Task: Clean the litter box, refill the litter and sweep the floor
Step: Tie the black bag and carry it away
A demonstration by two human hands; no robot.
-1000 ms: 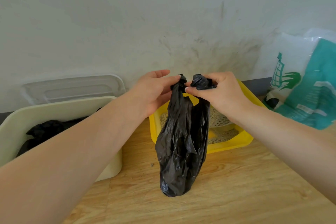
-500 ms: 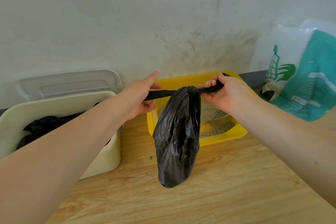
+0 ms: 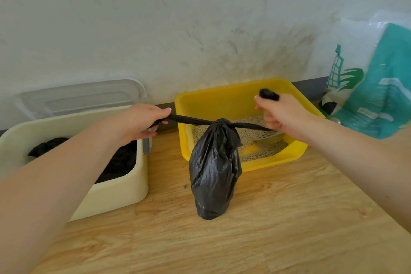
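A black plastic bag [image 3: 214, 171] hangs knotted at its top above the wooden floor, in front of the yellow litter box [image 3: 224, 97]. My left hand [image 3: 142, 121] grips the left handle strip of the bag, pulled taut. My right hand [image 3: 281, 115] is closed on the right strip, its end sticking out above my fist. The litter box holds a thin layer of grey litter with a bare yellow patch, and a grey slotted scoop [image 3: 270, 134] lies in it behind my right hand.
A cream bin [image 3: 124, 191] lined with a black bag stands at the left; its clear lid [image 3: 82, 97] leans on the white scuffed wall. A teal and white litter bag [image 3: 378, 87] stands at the right. A few crumbs [image 3: 184, 186] lie on the floor.
My hands moved apart, drawing the two handle strips sideways and tightening the knot on top of the bag. The bag hangs a little higher off the floor.
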